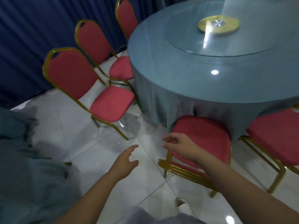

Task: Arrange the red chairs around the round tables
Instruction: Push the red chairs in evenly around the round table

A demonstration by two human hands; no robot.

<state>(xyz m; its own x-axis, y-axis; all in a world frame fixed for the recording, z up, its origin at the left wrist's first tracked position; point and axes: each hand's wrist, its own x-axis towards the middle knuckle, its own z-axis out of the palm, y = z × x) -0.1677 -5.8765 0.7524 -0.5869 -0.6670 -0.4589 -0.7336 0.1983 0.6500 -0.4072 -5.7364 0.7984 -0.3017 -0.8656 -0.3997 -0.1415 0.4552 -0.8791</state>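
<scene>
A round table (186, 81) with a blue-grey cloth fills the upper right. Red chairs with gold frames stand around it: one close in front of me (202, 136), its seat partly under the cloth, one at the right (275, 136), and three along the left, the nearest (111, 104), the middle (121, 67) and the farthest (126, 16). My right hand (179, 146) hovers over the front chair's left edge, fingers loosely curled, holding nothing. My left hand (126, 160) is open above the floor, left of that chair.
A dark blue curtain (32, 38) lines the back left. A second cloth-covered table edge (24, 159) fills the lower left. White glossy floor tiles (80, 143) lie between. A glass turntable with a gold centre (218, 26) tops the table. My slippered foot (182, 206) shows below.
</scene>
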